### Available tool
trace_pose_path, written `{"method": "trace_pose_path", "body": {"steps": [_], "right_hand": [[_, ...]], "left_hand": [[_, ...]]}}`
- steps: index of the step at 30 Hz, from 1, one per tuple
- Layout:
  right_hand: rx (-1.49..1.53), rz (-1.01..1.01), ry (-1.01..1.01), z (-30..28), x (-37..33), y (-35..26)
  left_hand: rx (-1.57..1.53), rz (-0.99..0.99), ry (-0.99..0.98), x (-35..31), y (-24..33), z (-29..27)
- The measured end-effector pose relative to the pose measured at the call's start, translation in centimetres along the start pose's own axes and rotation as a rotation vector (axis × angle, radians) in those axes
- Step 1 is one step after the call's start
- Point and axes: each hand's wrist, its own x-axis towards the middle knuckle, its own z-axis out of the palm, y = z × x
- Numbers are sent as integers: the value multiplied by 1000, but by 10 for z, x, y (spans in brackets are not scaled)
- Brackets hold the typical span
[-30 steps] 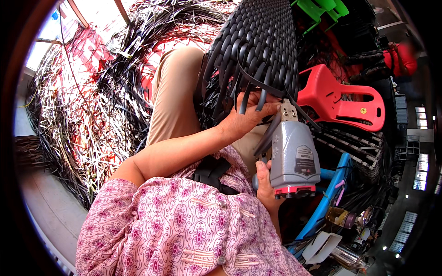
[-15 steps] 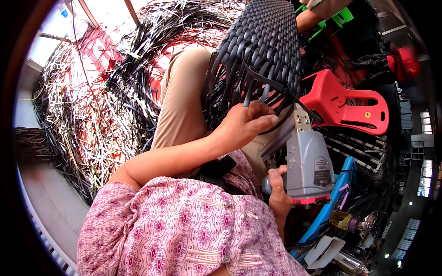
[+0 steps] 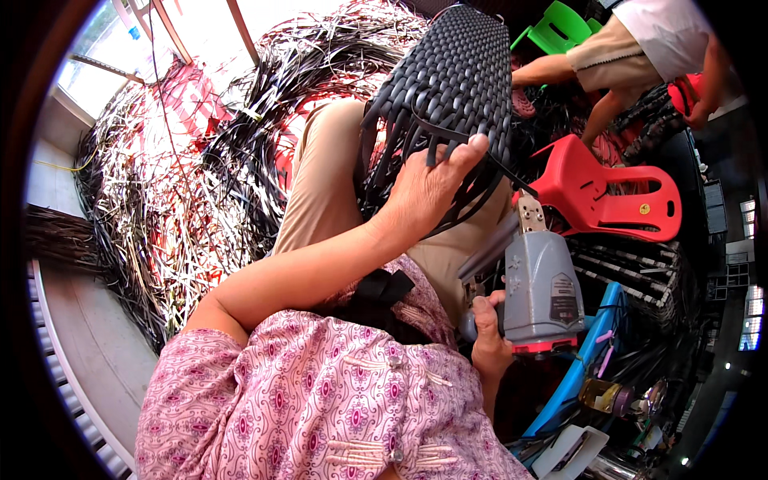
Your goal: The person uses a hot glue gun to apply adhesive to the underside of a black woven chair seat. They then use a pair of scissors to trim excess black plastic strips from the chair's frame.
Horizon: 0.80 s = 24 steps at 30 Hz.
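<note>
A dark grey woven panel point(image 3: 452, 68) of flat plastic strips leans up in front of my lap, its loose strip ends hanging toward me. My left hand point(image 3: 432, 184) is closed at its lower edge around a strip, thumb pointing up to the right. My right hand point(image 3: 488, 332) is wrapped round the handle of a grey staple gun point(image 3: 540, 284) with a red base. The metal nose of the staple gun points up, close to the panel's lower right corner, with a black strip lying near its tip. The fingers behind the handle are partly hidden.
A large heap of loose black strips point(image 3: 160, 224) covers the floor on the left. To the right are a red plastic chair point(image 3: 596, 192), a blue plastic piece point(image 3: 588, 356) and a bottle point(image 3: 600, 396). Beyond, another person point(image 3: 616, 60) bends over near a green chair point(image 3: 560, 28).
My left hand has moved up along the panel's edge, the thumb now raised. The staple gun has barely shifted. The other person has come further into view at the upper right.
</note>
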Motion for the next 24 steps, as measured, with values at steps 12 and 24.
{"method": "trace_pose_path", "body": {"steps": [12, 24], "right_hand": [[125, -36, 13, -3, -5, 14], [57, -39, -10, -3, 1, 6]], "left_hand": [[-193, -465, 30, 9, -4, 8], [-517, -455, -50, 2, -6, -3]]}}
